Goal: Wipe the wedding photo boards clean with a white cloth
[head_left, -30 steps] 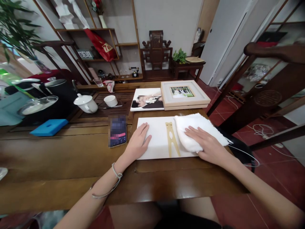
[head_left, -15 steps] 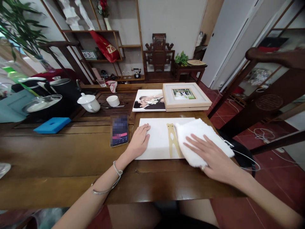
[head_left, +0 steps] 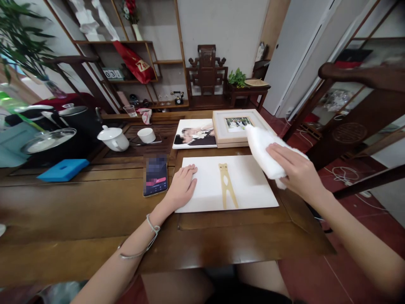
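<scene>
A white flat panel [head_left: 247,185] with a gold stand strip [head_left: 226,191] down its middle lies on the wooden table [head_left: 79,211] in front of me. My left hand [head_left: 182,188] rests flat on the panel's left edge, fingers stretched out. My right hand [head_left: 295,169] grips a folded white cloth [head_left: 262,150], lifted off the panel and held above its far right corner, near the framed photo [head_left: 237,126].
An unframed photo print [head_left: 194,134] lies beside the framed one. A phone [head_left: 155,174] lies left of the panel. Further left are a white teapot [head_left: 112,138], a cup [head_left: 146,134], a blue pad [head_left: 63,169] and lidded pots. A wooden chair back [head_left: 357,122] stands on the right.
My right hand has closed on the cloth and lifted it off the panel, up and toward the framed photo. The panel's right half now shows. My left hand has stayed put.
</scene>
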`<state>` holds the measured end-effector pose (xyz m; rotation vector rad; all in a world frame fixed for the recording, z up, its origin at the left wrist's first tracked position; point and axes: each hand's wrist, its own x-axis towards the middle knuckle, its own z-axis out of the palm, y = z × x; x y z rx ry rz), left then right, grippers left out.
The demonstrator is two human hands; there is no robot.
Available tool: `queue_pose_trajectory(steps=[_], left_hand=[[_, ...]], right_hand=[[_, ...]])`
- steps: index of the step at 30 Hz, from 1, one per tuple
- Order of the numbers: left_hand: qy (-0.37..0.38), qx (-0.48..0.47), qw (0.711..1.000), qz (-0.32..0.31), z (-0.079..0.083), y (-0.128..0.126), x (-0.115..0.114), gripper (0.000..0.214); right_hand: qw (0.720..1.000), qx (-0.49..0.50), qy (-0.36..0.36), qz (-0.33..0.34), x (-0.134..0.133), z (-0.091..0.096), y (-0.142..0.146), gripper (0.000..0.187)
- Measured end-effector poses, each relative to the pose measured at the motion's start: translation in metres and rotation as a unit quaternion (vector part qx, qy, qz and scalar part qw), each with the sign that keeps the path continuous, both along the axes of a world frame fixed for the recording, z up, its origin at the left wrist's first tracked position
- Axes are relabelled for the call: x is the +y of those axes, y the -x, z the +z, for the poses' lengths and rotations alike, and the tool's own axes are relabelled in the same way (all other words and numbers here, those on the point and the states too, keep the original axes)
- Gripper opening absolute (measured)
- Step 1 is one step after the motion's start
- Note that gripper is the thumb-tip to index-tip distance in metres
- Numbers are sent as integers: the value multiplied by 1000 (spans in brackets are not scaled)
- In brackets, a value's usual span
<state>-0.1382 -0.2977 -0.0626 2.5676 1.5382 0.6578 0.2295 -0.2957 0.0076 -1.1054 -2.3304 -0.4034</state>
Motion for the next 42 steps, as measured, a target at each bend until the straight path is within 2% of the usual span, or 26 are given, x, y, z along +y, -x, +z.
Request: queue_pose_trajectory(steps=[2,6,10,13,16,21,24,26,31,34,36,42], left_hand=[[-1,2,1000,2,0,0,0,36],[4,-8,1000,8,-1,-1,0,35],[10,-27,1000,8,-1,-2,0,35],[15,-26,1000,5,0,-2,0,35],[20,-19,1000,-1,2,-1,0,36],[27,-16,1000,2,3,-1,-1,36],[24,-30,999,6,1,-1,-1,36],[25,-41,999,5,0,-2,-1,37],[31,-51,998,0,0,-1,-1,37],[28,-53,998,-2,1,-1,-1,37],[25,-54,998,-4,1,-1,-1,36],[25,-42,999,-10,3,0,-1,37]], right_hand=[[999,-49,-2,14,1,-12,6,69],[991,-78,94,52,-20,-39,22,76],[977,-65,171,108,-62,-38,31,78],[969,-61,212,112,-75,-32,32,80],[969,-72,229,64,-52,-32,33,85],[967,-96,234,-15,16,-35,45,86],[964,-109,241,-43,25,-31,53,86],[963,-113,243,-39,9,-29,54,88],[962,-129,239,19,-62,-28,45,99],[961,-132,237,46,-78,-28,39,99],[961,-127,239,48,-67,-28,38,97],[960,-116,252,-21,8,-30,54,89]])
